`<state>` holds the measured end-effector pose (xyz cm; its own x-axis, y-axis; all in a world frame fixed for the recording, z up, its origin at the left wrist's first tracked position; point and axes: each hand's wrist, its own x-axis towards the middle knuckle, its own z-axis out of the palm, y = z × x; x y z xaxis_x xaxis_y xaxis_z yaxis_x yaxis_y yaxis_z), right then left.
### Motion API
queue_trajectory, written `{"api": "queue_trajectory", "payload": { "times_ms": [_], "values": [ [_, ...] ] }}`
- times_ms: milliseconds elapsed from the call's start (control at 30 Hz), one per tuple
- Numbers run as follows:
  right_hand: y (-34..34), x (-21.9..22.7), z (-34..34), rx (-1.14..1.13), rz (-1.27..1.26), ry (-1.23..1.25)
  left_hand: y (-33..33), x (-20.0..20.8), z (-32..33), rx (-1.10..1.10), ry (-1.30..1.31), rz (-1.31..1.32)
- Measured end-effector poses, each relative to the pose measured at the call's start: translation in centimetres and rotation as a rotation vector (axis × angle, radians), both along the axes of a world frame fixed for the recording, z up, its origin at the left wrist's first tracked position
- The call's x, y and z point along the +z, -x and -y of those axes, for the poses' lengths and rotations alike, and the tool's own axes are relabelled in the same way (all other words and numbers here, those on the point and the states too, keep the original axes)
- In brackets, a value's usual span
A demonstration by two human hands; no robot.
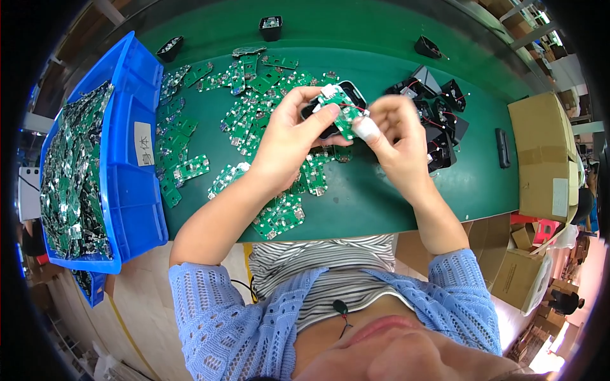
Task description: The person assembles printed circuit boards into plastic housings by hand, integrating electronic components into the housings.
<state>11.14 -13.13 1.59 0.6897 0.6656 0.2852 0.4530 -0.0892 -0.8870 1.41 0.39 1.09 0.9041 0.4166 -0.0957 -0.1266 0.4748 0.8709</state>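
My left hand (289, 140) grips a green circuit board (345, 115) together with a black plastic housing (354, 93), its thumb pressed on the board's face. The housing lies behind the board and is partly hidden by it. Red and black wires (353, 106) run across the board toward my right hand (404, 141). That hand's thumb, wrapped in white, meets the board's right edge, while its fingers are curled and slightly blurred. Whatever is between them cannot be made out. Below and left of my hands, many loose green circuit boards (244, 117) cover the green table.
A blue bin (136, 190) full of boards stands at the left. Black housings with wires (438, 127) are heaped right of my hands. Several single housings (271, 26) sit along the back ledge. A black oblong object (502, 148) lies near a cardboard box (543, 152) at the right.
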Motion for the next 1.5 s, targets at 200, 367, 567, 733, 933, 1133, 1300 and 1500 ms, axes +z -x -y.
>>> {"api": "queue_trajectory", "payload": {
  "times_ms": [200, 367, 567, 733, 933, 1133, 1300, 1500],
  "values": [
    [-0.7, -0.4, -0.2, 0.120, 0.223, -0.143, 0.3, 0.6, 0.1, -0.071, 0.032, -0.105],
    [-0.6, -0.9, -0.6, 0.226, 0.254, -0.191, 0.5, -0.5, 0.6, -0.202, -0.049, -0.177],
    [-1.1, -0.2, -0.4, 0.057, 0.360, -0.133, 0.4, 0.4, 0.6, -0.016, -0.209, -0.060],
    [-1.4, -0.1, -0.6, 0.083, 0.586, -0.060, 0.4, 0.3, 0.8, 0.185, -0.589, 0.075],
    [-1.3, 0.3, -0.6, 0.135, 0.832, -0.022, 0.3, -0.2, 0.9, 0.236, -0.817, 0.075],
    [-1.0, -0.1, -0.4, 0.156, 0.557, -0.130, 0.4, 0.2, 0.6, 0.101, -0.485, 0.008],
    [-1.1, -0.2, -0.1, 0.186, 0.377, -0.125, 0.6, 0.1, 0.5, -0.026, -0.258, -0.021],
    [-1.9, -0.8, -0.1, 0.186, 0.331, -0.173, 0.3, 0.0, 0.7, -0.071, -0.233, 0.012]
  ]
}}
